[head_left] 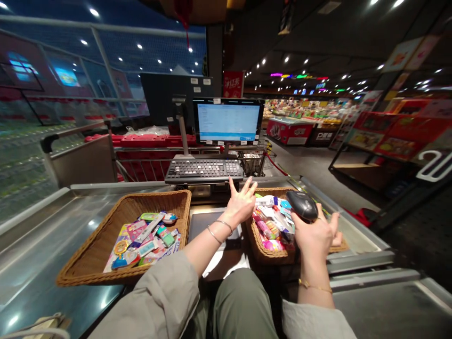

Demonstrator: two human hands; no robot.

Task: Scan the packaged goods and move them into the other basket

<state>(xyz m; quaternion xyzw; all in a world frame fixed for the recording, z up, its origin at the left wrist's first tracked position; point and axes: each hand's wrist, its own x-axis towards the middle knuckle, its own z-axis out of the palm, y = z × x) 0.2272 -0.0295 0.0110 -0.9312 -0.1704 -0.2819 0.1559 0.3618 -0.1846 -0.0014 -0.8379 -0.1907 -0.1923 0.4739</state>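
My right hand (314, 231) is wrapped round a black handheld barcode scanner (302, 205), whose rounded head tilts left above the right wicker basket (263, 254). Brightly coloured small packaged goods (271, 226) fill that basket. With fingers spread, my left hand (242, 200) is at the basket's left edge, just in front of the black keyboard (205, 169); whether a fingertip touches a key I cannot tell. A larger wicker basket (84, 240) on the left holds a loose heap of similar small packets (150, 238).
Behind the keyboard stands a lit monitor (228, 122) on a post. Both baskets rest on a metal counter (31, 254) with raised edges. Metal cart rails (148, 165) lie beyond it. At right stands a shelf of red boxes (399, 127).
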